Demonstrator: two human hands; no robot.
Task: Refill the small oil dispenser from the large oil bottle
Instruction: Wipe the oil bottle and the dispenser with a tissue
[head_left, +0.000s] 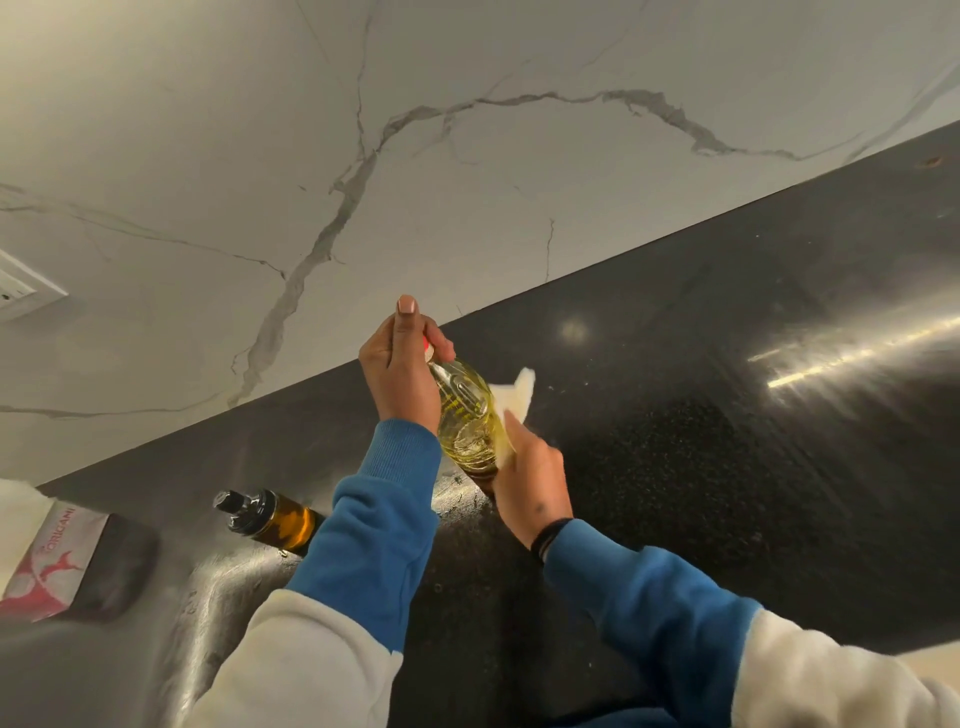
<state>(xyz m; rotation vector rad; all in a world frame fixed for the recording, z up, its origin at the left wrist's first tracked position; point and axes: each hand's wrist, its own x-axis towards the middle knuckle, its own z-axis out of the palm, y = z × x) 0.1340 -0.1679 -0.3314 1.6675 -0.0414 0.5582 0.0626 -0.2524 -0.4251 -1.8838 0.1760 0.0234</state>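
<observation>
The large clear oil bottle (465, 415) with yellow oil stands on the dark counter (727, 441). My left hand (400, 364) grips its red cap at the top. Against the bottle's right side my right hand (530, 467) presses a white paper towel (517, 402), holding it there with curled fingers. The small amber oil dispenser (270, 519) with a black pour spout stands to the left, partly behind my left sleeve.
A white marble backsplash (363, 156) rises behind the counter, with a wall outlet (21, 291) at the far left. A packet with red print (57, 561) lies at the counter's left end. Light glares off the counter at the right.
</observation>
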